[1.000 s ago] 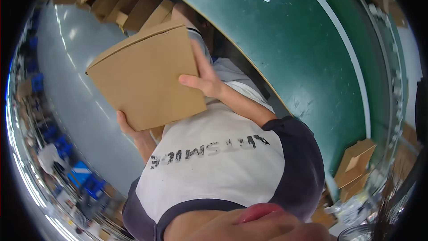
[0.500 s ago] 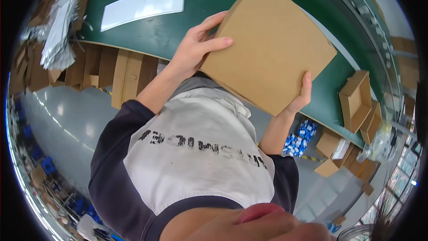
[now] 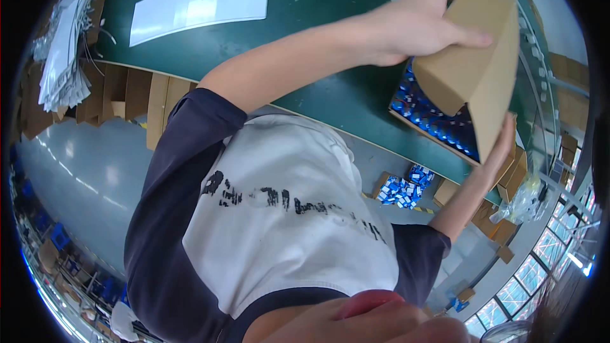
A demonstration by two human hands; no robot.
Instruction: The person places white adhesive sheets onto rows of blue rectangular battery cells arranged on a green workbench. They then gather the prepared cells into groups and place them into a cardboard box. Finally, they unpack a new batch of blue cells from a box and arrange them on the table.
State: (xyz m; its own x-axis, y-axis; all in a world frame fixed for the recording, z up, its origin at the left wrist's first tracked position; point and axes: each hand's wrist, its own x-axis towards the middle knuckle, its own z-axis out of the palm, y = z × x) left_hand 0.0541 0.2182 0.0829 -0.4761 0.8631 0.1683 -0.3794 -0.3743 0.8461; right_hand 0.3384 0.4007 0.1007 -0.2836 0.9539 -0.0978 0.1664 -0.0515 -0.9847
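I hold a brown cardboard box (image 3: 470, 70) in both hands above the green table (image 3: 318, 0). My left hand (image 3: 413, 25) grips its upper side, thumb and fingers spread over the cardboard. My right hand (image 3: 503, 146) supports its lower edge from beneath and is partly hidden by the box. The box is tilted and its walls are folded open. Right under it on the table lies a shallow tray of small blue packets (image 3: 432, 121). My white shirt with dark sleeves (image 3: 286, 216) fills the middle of the view.
A white sheet (image 3: 197, 3) lies on the table's far left part. Flat cardboard pieces (image 3: 127, 95) stand along the table edge, next to a bundle of grey bags (image 3: 60, 63). More blue packets (image 3: 400, 187) and cardboard boxes (image 3: 502, 228) lie on the floor.
The box has swung from in front of my chest over to the table. It was flat before; now it is folded open and tilted above the tray of blue packets.
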